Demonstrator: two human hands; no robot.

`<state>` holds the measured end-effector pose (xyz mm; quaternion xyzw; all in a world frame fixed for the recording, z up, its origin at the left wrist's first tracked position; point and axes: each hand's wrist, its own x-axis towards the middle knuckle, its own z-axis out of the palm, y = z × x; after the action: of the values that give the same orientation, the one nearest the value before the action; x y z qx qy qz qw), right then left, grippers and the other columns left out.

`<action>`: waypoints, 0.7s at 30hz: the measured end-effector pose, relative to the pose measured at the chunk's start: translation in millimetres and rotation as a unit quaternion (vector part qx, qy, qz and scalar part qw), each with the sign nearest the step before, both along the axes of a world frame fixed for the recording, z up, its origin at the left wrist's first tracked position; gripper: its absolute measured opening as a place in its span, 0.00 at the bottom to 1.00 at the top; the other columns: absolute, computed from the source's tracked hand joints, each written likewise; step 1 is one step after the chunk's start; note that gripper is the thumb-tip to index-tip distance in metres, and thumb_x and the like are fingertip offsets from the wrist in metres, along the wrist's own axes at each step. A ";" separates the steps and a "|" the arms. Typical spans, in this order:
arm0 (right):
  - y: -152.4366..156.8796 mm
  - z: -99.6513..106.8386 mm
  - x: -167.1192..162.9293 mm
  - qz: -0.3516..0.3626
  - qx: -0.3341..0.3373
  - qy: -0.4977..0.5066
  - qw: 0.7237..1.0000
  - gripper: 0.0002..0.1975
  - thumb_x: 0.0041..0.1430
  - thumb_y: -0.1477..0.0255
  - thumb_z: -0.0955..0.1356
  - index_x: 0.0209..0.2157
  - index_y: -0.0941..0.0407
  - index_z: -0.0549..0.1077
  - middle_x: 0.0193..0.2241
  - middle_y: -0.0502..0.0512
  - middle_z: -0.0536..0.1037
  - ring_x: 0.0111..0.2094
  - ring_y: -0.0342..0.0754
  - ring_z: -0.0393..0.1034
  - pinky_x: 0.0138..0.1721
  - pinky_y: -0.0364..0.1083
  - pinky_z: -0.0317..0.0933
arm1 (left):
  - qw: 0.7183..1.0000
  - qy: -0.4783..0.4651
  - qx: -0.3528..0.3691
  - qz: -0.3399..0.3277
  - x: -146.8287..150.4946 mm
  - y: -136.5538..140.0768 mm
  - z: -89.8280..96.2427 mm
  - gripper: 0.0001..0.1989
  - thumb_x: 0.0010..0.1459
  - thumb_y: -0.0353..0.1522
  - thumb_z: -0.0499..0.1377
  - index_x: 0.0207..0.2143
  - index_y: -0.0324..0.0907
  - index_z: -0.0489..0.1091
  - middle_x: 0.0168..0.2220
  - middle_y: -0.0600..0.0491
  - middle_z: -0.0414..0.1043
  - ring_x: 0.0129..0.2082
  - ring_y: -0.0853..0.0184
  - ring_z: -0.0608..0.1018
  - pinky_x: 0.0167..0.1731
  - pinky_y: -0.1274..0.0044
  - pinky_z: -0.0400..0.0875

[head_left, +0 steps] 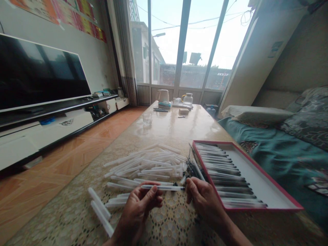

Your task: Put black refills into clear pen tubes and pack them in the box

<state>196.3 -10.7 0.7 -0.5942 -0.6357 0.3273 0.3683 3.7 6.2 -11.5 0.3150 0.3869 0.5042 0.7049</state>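
My left hand pinches a translucent white pen barrel between thumb and fingers, held level above the table. A dark piece shows at the barrel's right end. Right beside that end, my right hand has its fingers closed; what they grip, if anything, is hidden. Behind the left hand lies a loose pile of clear pen tubes. Several thin dark pen refills lie between this pile and a pink-rimmed box. Inside the box, pens with dark ends lie side by side along its left part.
The long table has a patterned cover. A drinking glass, a kettle, a glass jug and a small box stand toward its far end. A sofa is on the right, a TV cabinet on the left.
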 end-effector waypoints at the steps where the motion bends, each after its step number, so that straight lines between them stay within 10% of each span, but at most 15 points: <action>1: -1.3 3.8 0.3 -0.012 0.055 -0.049 0.997 0.21 0.63 0.59 0.55 0.24 0.56 0.65 0.21 0.52 0.71 0.23 0.44 0.65 0.25 0.41 0.57 | 1.000 0.012 0.003 -0.006 -0.4 -0.1 0.6 0.10 0.43 0.33 0.67 0.29 0.38 0.74 0.22 0.53 0.75 0.21 0.71 0.75 0.24 0.79 0.70; 13: 0.8 -11.9 -4.4 0.092 0.126 -0.245 0.957 0.06 0.60 0.73 0.63 0.35 0.52 0.72 0.31 0.52 0.72 0.33 0.47 0.66 0.34 0.43 0.56 | 0.970 0.209 0.122 -0.022 0.3 1.6 -5.6 0.21 0.47 0.37 0.63 0.43 0.39 0.66 0.24 0.54 0.73 0.23 0.66 0.76 0.23 0.75 0.71; 17: 2.1 -13.2 2.2 0.035 0.145 -0.178 0.973 0.09 0.63 0.73 0.58 0.35 0.55 0.69 0.30 0.53 0.72 0.32 0.47 0.66 0.33 0.43 0.57 | 0.900 0.381 0.209 0.025 -12.0 -5.3 9.4 0.15 0.54 0.36 0.56 0.45 0.43 0.65 0.36 0.49 0.72 0.33 0.62 0.76 0.31 0.72 0.72; 21: 2.8 -12.7 5.0 -0.033 0.156 -0.121 0.980 0.09 0.63 0.71 0.58 0.33 0.56 0.67 0.30 0.53 0.72 0.32 0.47 0.67 0.34 0.43 0.56 | 0.799 0.501 0.322 -0.085 -19.7 -19.2 33.7 0.12 0.56 0.29 0.53 0.43 0.47 0.67 0.40 0.50 0.71 0.37 0.63 0.75 0.39 0.71 0.69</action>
<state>201.3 -7.9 -11.9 -0.5852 -0.6991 0.1375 0.3871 -16.0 -13.0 22.3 0.7638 0.4732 0.3100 0.3107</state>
